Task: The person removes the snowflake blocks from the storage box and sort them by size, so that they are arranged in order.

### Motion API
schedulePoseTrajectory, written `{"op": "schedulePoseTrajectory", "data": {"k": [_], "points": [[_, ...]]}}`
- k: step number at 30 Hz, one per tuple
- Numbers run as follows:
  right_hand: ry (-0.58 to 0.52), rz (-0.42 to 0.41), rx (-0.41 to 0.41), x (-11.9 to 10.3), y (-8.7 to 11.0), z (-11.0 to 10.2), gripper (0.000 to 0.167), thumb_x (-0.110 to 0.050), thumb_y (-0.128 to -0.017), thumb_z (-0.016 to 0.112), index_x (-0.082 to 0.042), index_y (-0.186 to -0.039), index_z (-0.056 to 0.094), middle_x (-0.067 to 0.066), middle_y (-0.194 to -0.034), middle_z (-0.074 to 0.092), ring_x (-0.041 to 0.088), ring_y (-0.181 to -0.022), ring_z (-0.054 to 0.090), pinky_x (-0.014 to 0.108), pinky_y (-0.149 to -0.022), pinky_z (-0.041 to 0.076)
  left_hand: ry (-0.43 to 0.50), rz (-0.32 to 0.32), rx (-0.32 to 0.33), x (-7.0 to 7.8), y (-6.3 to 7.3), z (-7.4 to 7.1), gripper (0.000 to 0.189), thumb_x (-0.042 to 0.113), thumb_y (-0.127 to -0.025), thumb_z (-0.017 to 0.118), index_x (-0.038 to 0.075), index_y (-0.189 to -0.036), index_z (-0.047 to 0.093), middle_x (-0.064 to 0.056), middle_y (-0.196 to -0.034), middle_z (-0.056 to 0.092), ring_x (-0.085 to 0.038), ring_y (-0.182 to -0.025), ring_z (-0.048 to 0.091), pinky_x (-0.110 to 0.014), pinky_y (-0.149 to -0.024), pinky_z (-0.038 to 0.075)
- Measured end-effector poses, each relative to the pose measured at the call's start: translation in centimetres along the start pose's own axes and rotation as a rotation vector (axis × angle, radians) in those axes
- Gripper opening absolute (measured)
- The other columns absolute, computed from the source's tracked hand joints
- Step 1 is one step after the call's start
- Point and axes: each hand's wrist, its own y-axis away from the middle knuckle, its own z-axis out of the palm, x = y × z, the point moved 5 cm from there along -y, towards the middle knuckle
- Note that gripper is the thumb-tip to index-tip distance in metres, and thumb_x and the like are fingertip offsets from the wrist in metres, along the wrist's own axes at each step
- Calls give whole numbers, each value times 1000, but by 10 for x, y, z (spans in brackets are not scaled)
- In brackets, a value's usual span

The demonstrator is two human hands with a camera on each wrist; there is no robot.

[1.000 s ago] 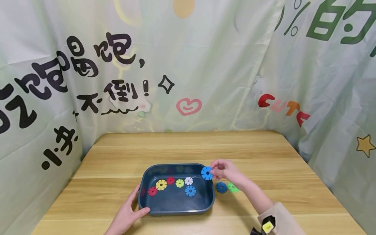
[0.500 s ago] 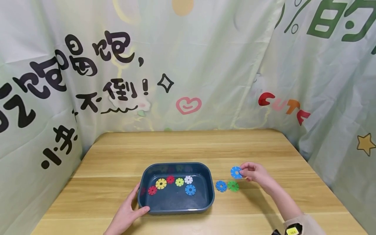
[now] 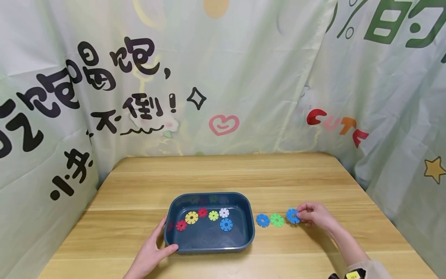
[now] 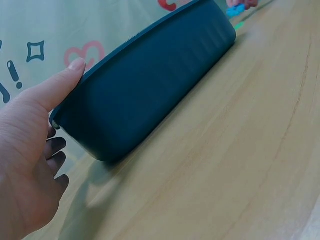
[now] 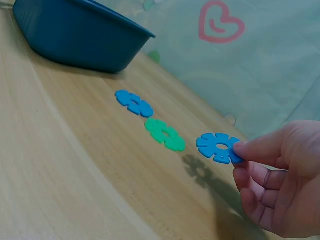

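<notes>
In the head view, the right hand [image 3: 316, 215] pinches a blue disc [image 3: 290, 216] by its right edge, thumb against fingers; the disc is just right of a green disc [image 3: 274, 221], which has a second blue disc [image 3: 259, 221] just beside it on the left, the three making a row right of the tray [image 3: 209, 241]; the left hand [image 3: 150, 251] grips the tray's near left corner, thumb over the rim, well apart from the pinched disc, with the whole tray between; six more discs [image 3: 188, 221], two red, one yellow, one yellow-green, one white and one blue, lie in the tray, and the tray stands on a wooden table [image 3: 223, 174].

In the left wrist view, the left thumb lies along the tray's rim while the other fingers are bent at its end, partly hidden; past the tray's far end, at the top edge, the right fingertips show with the blue disc, and a sliver of green lies below.

In the right wrist view, thumb and fingers hold the disc clear of the table, its shadow falling apart from it on the wood; the green disc is the nearer of the two lying there, the second blue disc closer to the tray.
</notes>
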Motion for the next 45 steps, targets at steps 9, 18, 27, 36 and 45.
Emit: {"op": "schedulePoseTrajectory", "data": {"k": [9, 18, 27, 36, 45], "points": [[105, 59, 53, 9, -2, 4, 17, -7, -85, 63, 6, -95, 59, 4, -69, 54, 17, -63, 49, 26, -52, 42, 5, -4, -7, 0, -1, 0, 90, 35, -77, 74, 11, -148, 22, -23, -148, 24, -47, -132, 21, -67, -98, 23], [156, 48, 101, 7, -5, 7, 15, -6, -84, 63, 5, -94, 61, 3, -66, 52, 17, -60, 48, 26, -50, 41, 23, 2, -7, 1, -2, -1, 90, 35, -78, 73, 12, -148, 22, -23, -149, 23, -46, -133, 20, -67, -99, 21], [186, 19, 121, 6, -6, 7, 14, -4, -83, 64, 6, -92, 61, 2, -66, 52, 16, -58, 48, 26, -49, 42, -16, -24, -1, 1, -1, 0, 91, 38, -77, 73, 13, -148, 22, -23, -148, 24, -47, -132, 22, -68, -97, 25], [158, 23, 113, 6, -6, 6, 14, -5, -85, 63, 7, -93, 60, 2, -66, 55, 14, -58, 49, 25, -49, 42, -13, -26, -2, 1, -1, 0, 90, 38, -77, 73, 12, -148, 22, -23, -148, 24, -47, -132, 22, -68, -97, 25], [99, -14, 84, -1, -4, 1, 27, -8, -87, 62, 12, -104, 57, 5, -80, 60, 17, -69, 53, 29, -59, 50, -7, 6, 0, 0, -1, 0, 89, 36, -77, 74, 12, -147, 24, -23, -148, 25, -47, -132, 22, -67, -98, 23]]}}
